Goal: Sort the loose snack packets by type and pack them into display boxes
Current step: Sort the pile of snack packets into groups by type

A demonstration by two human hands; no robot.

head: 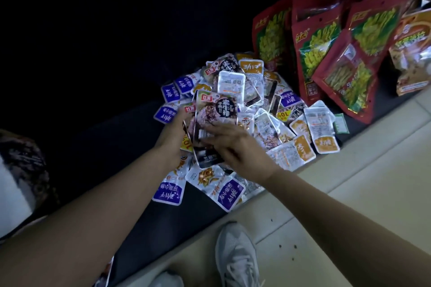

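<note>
A heap of small snack packets (275, 121) lies on a dark surface: purple ones (229, 194), orange ones (251, 66), silver backs and dark meat-print ones. My left hand (173, 130) grips a stack of dark meat-print packets (215, 109) from the left, holding it above the heap. My right hand (235, 147) reaches in from the right, its fingers lying against the lower front of that stack. Whether they curl round a packet is blurred. No display box is in view.
Large red bags with green beans printed on them (317, 53) lean at the back right, next to an orange-brown bag (412, 49). The dark surface (112, 151) ends at a cream tiled floor (349, 184). My grey shoes (235, 256) stand below.
</note>
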